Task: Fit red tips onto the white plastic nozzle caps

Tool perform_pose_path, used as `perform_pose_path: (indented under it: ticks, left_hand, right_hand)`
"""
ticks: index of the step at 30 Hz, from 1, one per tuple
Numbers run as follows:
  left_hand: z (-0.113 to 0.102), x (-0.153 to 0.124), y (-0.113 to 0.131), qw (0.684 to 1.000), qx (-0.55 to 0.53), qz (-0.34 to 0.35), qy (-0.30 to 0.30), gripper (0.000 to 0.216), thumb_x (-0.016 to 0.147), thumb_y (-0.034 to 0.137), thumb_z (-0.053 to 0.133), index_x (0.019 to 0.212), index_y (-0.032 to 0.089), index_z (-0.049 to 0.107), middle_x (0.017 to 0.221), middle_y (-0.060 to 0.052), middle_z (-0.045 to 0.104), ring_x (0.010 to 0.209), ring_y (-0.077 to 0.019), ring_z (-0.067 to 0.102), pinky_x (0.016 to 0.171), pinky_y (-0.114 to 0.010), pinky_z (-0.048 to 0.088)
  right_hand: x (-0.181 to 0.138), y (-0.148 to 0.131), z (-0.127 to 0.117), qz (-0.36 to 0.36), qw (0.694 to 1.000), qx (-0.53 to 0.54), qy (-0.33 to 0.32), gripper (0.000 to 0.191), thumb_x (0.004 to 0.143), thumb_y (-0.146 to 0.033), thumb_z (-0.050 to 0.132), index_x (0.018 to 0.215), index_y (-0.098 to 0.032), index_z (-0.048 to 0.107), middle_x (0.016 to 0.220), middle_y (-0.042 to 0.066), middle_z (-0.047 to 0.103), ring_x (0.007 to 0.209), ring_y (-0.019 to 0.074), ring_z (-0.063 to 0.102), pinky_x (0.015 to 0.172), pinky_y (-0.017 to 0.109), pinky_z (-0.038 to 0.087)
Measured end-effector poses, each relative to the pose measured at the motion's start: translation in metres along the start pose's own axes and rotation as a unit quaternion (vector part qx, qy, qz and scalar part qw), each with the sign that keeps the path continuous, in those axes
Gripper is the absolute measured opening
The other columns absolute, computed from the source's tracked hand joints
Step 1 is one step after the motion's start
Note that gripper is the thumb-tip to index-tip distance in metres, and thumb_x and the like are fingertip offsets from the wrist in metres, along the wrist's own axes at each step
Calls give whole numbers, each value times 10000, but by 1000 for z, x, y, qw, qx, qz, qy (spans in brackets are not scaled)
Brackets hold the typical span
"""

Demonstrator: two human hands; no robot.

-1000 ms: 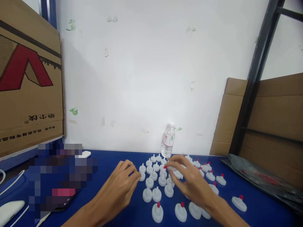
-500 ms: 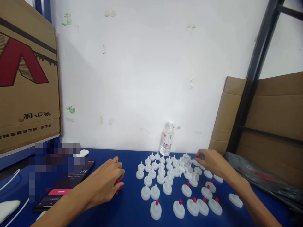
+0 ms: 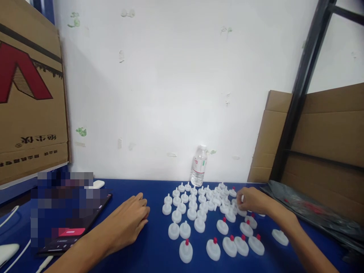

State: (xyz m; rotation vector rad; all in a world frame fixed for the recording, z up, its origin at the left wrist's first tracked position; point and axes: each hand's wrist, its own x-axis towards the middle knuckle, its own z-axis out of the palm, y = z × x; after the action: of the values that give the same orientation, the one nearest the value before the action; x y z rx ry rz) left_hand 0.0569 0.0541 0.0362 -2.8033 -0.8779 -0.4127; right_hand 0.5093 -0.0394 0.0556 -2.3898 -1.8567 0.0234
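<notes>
Many white plastic spout caps [image 3: 199, 225], round with a narrow nozzle on top, stand on the blue table [image 3: 159, 250]. Several of them have a small red tip cap [image 3: 215, 240] on the nozzle, mostly in the front and right rows. My right hand [image 3: 251, 201] reaches in from the right, its thumb and fingers pinched on the nozzle of a white spout cap [image 3: 242, 212]. Left of the group, my left hand [image 3: 135, 218] rests near the tabletop with curled fingers and the thumb pressed in. Its palm is hidden, and no red shows there now.
A clear water bottle [image 3: 199, 167] stands against the white wall behind the caps. At left lie a phone [image 3: 68, 231], a white cable and a large cardboard box [image 3: 34, 113]. A grey plastic bag [image 3: 309, 208] lies at right, by a dark metal post [image 3: 301, 83].
My right hand has left a rear cap, which now shows a red tip, and moved slightly nearer to another cap. Red tip caps visible under my left fingers before are now hidden.
</notes>
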Motion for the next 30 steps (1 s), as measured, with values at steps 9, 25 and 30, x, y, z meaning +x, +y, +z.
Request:
perform_pose_path:
  ticks: [9, 25, 30]
  left_hand:
    - [4, 0, 3, 1000, -8, 9, 0, 211, 949, 139, 439, 813, 200, 587, 919, -72, 639, 880, -238, 585, 904, -440, 450]
    - [-6, 5, 24, 998, -61, -25, 6, 141, 927, 166, 397, 916, 219, 527, 920, -23, 608, 826, -205, 549, 928, -453, 383]
    - [-6, 5, 36, 993, -112, -39, 16, 122, 961, 218, 400, 922, 241, 514, 885, 9, 625, 804, -196, 564, 902, -416, 405]
  right_hand:
    - [-2, -15, -10, -48, 998, 27, -11, 178, 702, -199, 679, 828, -194, 806, 823, 61, 782, 738, 224, 709, 632, 268, 440]
    - [-6, -21, -14, -101, 989, 107, -22, 111, 716, -220, 681, 764, -213, 782, 834, 47, 783, 845, 244, 713, 756, 290, 494]
    - [-12, -34, -23, -95, 984, 114, 98, 261, 970, -352, 431, 1013, -203, 641, 965, 113, 748, 872, 273, 679, 778, 377, 489]
